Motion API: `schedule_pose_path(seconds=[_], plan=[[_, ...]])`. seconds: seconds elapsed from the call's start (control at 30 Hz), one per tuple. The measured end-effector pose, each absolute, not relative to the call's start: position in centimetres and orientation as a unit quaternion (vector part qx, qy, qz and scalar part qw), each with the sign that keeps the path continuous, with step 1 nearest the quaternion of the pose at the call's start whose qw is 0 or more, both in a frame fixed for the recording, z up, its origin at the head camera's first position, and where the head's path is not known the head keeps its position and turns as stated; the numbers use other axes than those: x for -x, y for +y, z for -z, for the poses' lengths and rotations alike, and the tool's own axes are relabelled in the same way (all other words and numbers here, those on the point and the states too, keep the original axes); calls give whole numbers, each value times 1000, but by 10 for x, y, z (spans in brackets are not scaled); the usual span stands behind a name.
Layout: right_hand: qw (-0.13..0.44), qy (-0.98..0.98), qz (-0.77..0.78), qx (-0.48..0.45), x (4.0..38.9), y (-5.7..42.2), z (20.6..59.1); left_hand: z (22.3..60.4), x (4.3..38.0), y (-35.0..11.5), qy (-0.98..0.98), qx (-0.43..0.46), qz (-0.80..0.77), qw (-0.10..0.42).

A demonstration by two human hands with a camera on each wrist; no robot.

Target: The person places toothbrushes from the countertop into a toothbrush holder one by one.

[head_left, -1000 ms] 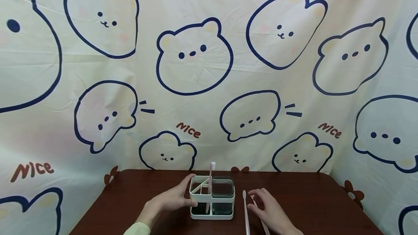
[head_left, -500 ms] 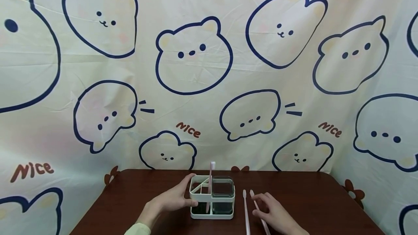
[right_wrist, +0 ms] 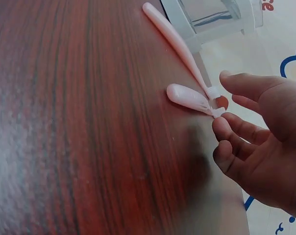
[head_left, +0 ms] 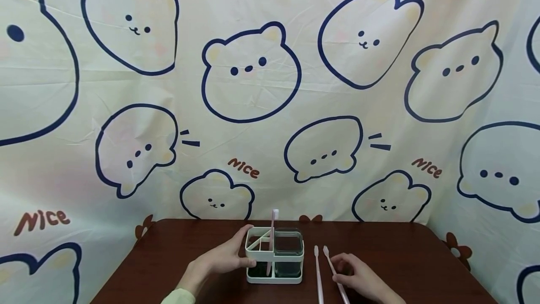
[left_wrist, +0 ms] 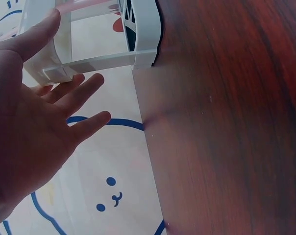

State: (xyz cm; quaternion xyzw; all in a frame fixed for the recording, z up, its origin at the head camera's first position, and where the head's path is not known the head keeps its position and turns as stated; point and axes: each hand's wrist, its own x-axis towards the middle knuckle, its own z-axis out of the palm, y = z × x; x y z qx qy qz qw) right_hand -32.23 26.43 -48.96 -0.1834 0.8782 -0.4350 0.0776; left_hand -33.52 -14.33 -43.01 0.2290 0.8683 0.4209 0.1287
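A white toothbrush holder point(head_left: 288, 259) with compartments stands on the brown table. My left hand point(head_left: 223, 257) grips its left side, thumb at the front and fingers behind; in the left wrist view the thumb lies over the holder's frame point(left_wrist: 101, 62). A pink toothbrush point(head_left: 272, 234) stands upright in a left compartment. Two more pink toothbrushes lie to the holder's right, the left one point(head_left: 318, 276) and the right one point(head_left: 328, 258). My right hand point(head_left: 358, 273) is beside the right toothbrush, thumb and fingers apart; in the right wrist view its fingertips are near the head of that toothbrush point(right_wrist: 189, 98).
A greenish transparent cup point(head_left: 288, 243) occupies the holder's right side. The dark wooden table point(head_left: 405, 252) ends at a pale curtain point(head_left: 270, 144) printed with cartoon bears, which hangs behind and at both sides.
My right hand has drawn back to the right and slightly down, uncovering the head of the right toothbrush. My left hand and the holder have stayed in place.
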Motion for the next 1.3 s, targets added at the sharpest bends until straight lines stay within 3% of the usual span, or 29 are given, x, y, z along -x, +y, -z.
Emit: schedule_pose_path(seconds=[0.83,1.3], plan=[[121,895,387,187,342,258,490,432,336,-142,873,-225,-415,123],[93,907,378,163,338,251,489,436,339,-143,877,-219,-411,113]])
